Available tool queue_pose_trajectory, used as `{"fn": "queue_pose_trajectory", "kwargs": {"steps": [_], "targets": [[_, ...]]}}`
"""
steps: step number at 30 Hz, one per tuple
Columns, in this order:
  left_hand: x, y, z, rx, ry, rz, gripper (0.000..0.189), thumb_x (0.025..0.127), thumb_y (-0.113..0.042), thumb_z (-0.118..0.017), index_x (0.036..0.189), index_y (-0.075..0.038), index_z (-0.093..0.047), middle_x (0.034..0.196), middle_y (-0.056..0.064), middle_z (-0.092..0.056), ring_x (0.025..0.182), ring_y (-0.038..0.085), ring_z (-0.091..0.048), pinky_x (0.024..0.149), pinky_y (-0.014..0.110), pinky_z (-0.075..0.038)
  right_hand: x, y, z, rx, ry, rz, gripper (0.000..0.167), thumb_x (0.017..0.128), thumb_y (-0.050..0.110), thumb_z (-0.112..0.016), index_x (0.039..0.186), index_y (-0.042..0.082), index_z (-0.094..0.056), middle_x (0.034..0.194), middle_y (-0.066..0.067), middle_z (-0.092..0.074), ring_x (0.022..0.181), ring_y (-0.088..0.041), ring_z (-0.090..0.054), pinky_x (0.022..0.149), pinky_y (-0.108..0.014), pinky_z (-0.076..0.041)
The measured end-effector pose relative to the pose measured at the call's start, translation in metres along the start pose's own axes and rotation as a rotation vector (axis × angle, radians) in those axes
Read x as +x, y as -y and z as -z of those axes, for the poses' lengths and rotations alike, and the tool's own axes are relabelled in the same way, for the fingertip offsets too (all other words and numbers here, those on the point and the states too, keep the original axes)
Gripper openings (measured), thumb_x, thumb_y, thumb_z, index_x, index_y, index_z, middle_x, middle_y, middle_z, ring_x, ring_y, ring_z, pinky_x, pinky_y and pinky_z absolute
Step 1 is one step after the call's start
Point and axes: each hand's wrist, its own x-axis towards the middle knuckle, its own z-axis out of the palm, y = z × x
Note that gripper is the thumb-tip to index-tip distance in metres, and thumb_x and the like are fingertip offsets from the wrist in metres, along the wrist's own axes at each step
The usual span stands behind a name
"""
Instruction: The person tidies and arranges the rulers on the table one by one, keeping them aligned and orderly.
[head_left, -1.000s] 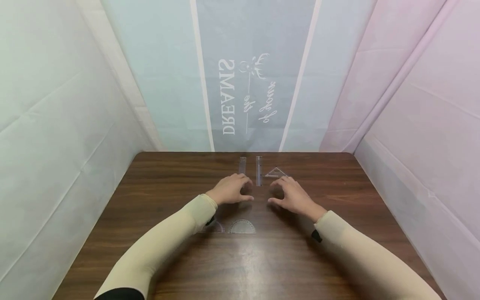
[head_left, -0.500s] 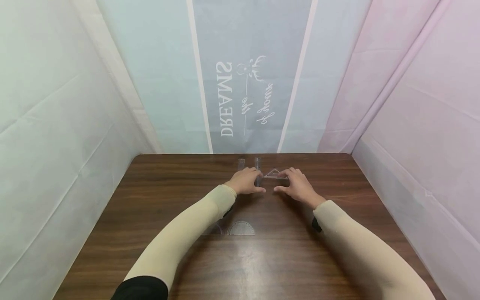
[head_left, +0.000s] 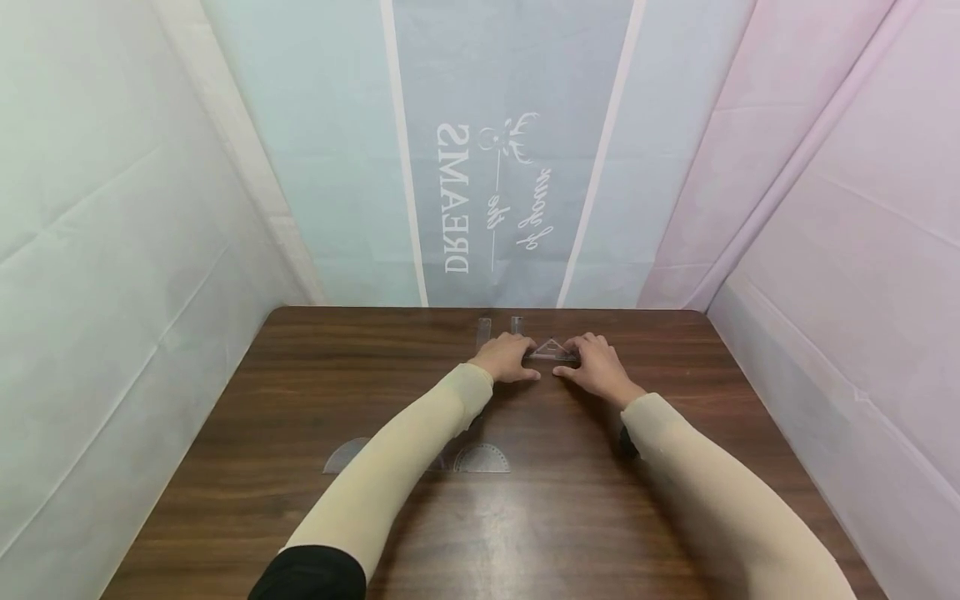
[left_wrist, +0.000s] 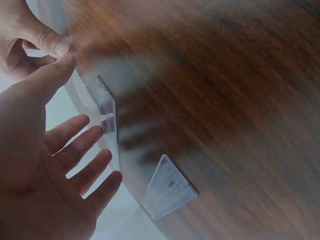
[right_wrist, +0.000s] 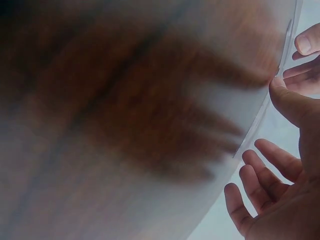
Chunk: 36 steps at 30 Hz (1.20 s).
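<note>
A clear triangular set square lies flat near the far edge of the table. My left hand hovers at its left end, fingers parted and relaxed. On the opposite side my right hand is held the same way, fingertips close to the right corner. Neither hand grips anything. In the left wrist view, the spread left fingers are over a clear ruler, and a second clear ruler lies beyond them. The right wrist view shows the set square's thin edge beyond the right thumb.
On the brown wooden table, a clear protractor lies nearer the front. Another protractor is left of it, with a third mostly behind the left sleeve. Cloth-like walls stand at the back and both sides.
My left hand has moved right and slightly away, passing over the right ruler to the set square. My right hand has shifted slightly right and forward. The leftmost protractor has come into view.
</note>
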Motion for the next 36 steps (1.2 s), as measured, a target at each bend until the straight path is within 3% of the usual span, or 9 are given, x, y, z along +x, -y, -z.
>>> {"fn": "queue_pose_trajectory", "kwargs": {"steps": [9, 16, 23, 36], "targets": [[0.010, -0.003, -0.006, 0.056, -0.056, 0.040, 0.056, 0.103, -0.048, -0.072, 0.150, -0.018, -0.062, 0.149, 0.001, -0.061, 0.139, 0.024, -0.053, 0.119, 0.042, -0.042, 0.015, -0.006, 0.000, 0.026, 0.033, -0.071, 0.056, 0.098, 0.038, -0.082, 0.134, -0.003, -0.067, 0.129, -0.022, -0.061, 0.120, -0.042, -0.053, 0.110, -0.063, -0.040], [0.015, -0.004, -0.011, 0.145, -0.076, 0.042, 0.056, 0.102, -0.050, -0.072, 0.148, -0.020, -0.064, 0.147, -0.001, -0.061, 0.142, 0.024, -0.051, 0.122, 0.041, -0.037, 0.020, -0.006, 0.001, 0.072, 0.039, -0.096, 0.049, 0.097, 0.034, -0.083, 0.126, -0.003, -0.069, 0.123, -0.021, -0.063, 0.117, -0.041, -0.058, 0.106, -0.064, -0.043], [0.015, -0.009, -0.013, 0.120, -0.083, 0.054, 0.054, 0.100, -0.047, -0.074, 0.148, -0.023, -0.067, 0.146, -0.001, -0.062, 0.138, 0.024, -0.052, 0.121, 0.041, -0.039, 0.024, -0.005, 0.003, 0.072, 0.051, -0.132, 0.044, 0.097, 0.032, -0.083, 0.121, -0.003, -0.069, 0.119, -0.021, -0.064, 0.111, -0.038, -0.062, 0.102, -0.059, -0.048], [0.015, -0.012, -0.018, 0.096, -0.168, 0.079, 0.044, 0.100, -0.043, -0.076, 0.139, -0.023, -0.074, 0.138, -0.001, -0.068, 0.131, 0.025, -0.059, 0.115, 0.041, -0.045, 0.024, -0.001, 0.001, 0.095, 0.071, -0.176, 0.041, 0.099, 0.030, -0.082, 0.119, -0.004, -0.069, 0.119, -0.021, -0.066, 0.105, -0.035, -0.065, 0.093, -0.053, -0.055]]}}
